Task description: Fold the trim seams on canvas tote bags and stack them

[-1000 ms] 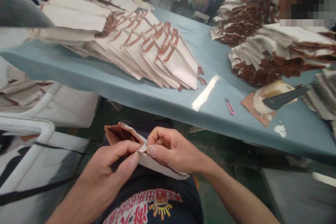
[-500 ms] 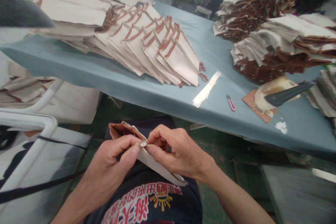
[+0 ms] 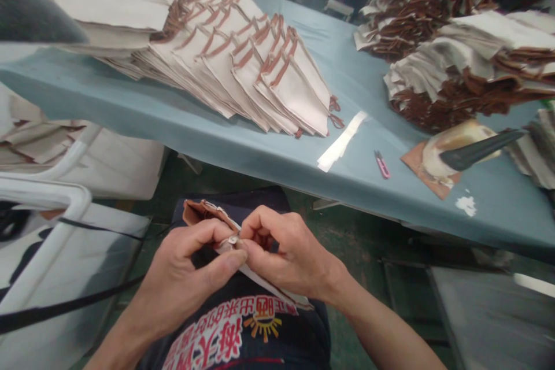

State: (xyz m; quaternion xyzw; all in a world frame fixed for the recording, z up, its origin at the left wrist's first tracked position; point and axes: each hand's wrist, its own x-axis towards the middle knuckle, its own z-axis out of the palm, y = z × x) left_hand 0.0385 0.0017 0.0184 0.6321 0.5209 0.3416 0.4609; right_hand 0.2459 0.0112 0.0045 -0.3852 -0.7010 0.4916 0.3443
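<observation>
Over my lap, both hands pinch one edge of a cream fabric pouch [image 3: 277,288] with brown trim and a brown inside showing at its far left end. My left hand [image 3: 195,269] has its thumb and fingers closed on the cloth. Close against it, my right hand [image 3: 281,251] grips the same edge between thumb and forefinger. A small round pale piece, like a button or snap [image 3: 233,240], shows between the fingertips. Much of the pouch is hidden under the hands. Below it lies a dark apron [image 3: 260,352] with red lettering and a yellow sun.
Overlapping cream pouches [image 3: 243,69] line the blue-covered table [image 3: 208,141]. To their right lie white strips [image 3: 342,141], pink thread snips [image 3: 382,165] and a glue pot with a dark-handled brush [image 3: 451,153]. Brown-and-cream fabric stacks [image 3: 468,75] stand farther right. White bins [image 3: 117,167] are at left.
My left thumb has slid right, toward my right fingertips, and the small round piece shows more clearly. Both hands keep hold of the pouch. The view has shifted slightly.
</observation>
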